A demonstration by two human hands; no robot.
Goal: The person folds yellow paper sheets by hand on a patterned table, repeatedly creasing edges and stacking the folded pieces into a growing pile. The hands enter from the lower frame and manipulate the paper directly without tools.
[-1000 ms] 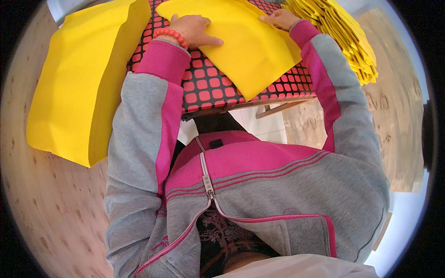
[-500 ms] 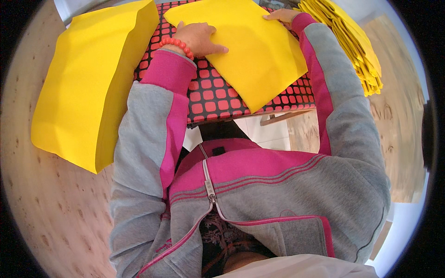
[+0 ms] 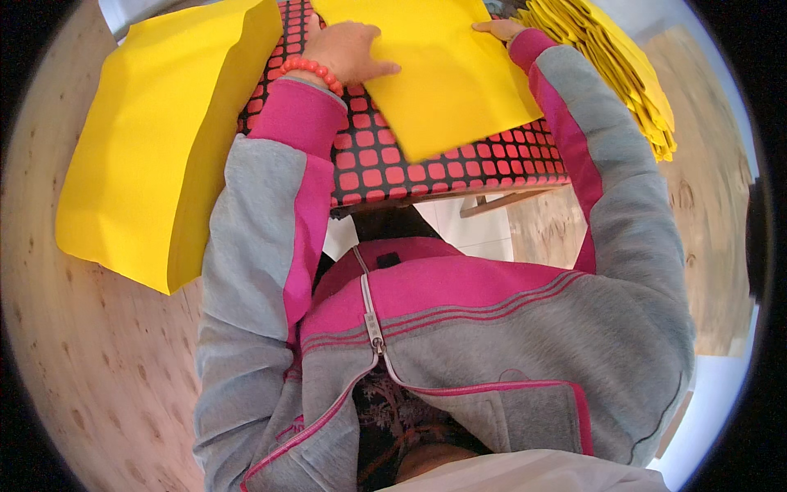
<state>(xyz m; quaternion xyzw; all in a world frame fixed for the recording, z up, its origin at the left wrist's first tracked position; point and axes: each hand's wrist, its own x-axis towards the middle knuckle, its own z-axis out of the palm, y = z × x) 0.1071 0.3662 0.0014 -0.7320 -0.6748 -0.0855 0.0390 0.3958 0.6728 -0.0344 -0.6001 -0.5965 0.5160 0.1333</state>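
A flat yellow fabric sheet [image 3: 451, 90] lies on the table in front of me, one corner pointing toward my body. My left hand [image 3: 346, 54] rests at its left edge, fingers spread and thumb stretched over the fabric; a red bead bracelet [image 3: 313, 69] circles that wrist. At the sheet's far right edge is my right hand [image 3: 502, 29], its thumb on top of the fabric. The other fingers of that hand are mostly hidden, and it appears to pinch the edge.
A tall yellow fabric stack [image 3: 139, 148] stands left of my left arm. Beyond my right forearm, folded yellow pieces [image 3: 611, 70] lie in a fanned pile. The table wears a red-and-black checked cover [image 3: 385, 176], with its front edge close to me.
The yellow sheet has shifted away from me, its near corner moving farther and leftward. My left hand has gone slightly farther away; my right hand stays at the edge.
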